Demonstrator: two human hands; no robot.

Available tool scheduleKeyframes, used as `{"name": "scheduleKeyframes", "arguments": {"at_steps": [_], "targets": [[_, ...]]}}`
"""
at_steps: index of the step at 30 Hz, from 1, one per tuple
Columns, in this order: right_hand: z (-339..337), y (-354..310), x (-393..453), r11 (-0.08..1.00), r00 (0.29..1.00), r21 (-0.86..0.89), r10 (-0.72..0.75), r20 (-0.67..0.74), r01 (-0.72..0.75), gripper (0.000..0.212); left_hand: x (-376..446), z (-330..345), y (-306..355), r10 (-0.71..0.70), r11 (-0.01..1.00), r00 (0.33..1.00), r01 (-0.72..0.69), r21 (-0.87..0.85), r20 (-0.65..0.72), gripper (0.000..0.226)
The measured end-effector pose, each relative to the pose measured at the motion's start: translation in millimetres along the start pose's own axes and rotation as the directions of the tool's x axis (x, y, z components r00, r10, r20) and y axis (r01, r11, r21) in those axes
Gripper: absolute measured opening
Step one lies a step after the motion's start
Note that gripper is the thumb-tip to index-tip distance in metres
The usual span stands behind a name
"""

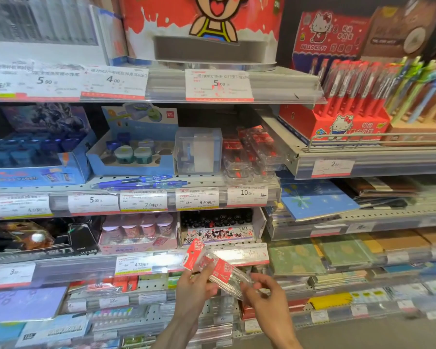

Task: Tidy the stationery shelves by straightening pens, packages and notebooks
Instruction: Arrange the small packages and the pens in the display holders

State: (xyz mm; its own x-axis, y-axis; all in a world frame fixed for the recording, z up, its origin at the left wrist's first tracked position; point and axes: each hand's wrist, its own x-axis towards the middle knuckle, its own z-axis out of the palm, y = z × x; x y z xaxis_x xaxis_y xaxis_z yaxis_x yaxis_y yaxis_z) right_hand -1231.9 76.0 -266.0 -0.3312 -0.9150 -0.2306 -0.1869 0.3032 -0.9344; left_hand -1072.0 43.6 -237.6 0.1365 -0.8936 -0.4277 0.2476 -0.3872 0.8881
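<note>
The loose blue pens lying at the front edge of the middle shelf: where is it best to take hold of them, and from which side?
Probably from the front, at the middle of the barrels. The blue pens lie flat along the shelf lip, with boxes close behind, so only the front stays open.

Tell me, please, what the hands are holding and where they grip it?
Clear packages with red cards: the left hand grips near the red-card end, the right hand pinches the lower clear end.

Cartoon-figure red display drum [202, 23] top shelf; white price labels [219, 84] along rails; floor [378, 333], possibly grey.
</note>
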Motion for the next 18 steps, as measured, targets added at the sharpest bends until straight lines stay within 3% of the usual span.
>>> {"name": "scheduleKeyframes", "arguments": {"at_steps": [4,8,14,18], "targets": [[-8,-2,-6,0.947,0.974,-0.229,-0.214,0.075,0.226,0.038,-9,-3,0,-0.030,0.999,0.999,0.031,-0.020,0.020,0.032],[-10,-16,-11,0.847,0.896,-0.299,-0.388,0.217,0.439,0.049,-19,-6,9,-0.013,0.999,0.999,0.014,-0.050,0.034,0.032],[-5,-45,-17,0.784,0.835,-0.298,-0.470,0.287,0.544,0.045,-31,-19,30,0.088,0.996,0.986,-0.089,0.002,0.142,0.034],[-4,-62,-18,0.710,0.775,-0.314,-0.548,0.317,0.630,0.044,-38,-36,46,0.154,0.988,0.979,-0.157,0.009,0.133,0.032]]}}
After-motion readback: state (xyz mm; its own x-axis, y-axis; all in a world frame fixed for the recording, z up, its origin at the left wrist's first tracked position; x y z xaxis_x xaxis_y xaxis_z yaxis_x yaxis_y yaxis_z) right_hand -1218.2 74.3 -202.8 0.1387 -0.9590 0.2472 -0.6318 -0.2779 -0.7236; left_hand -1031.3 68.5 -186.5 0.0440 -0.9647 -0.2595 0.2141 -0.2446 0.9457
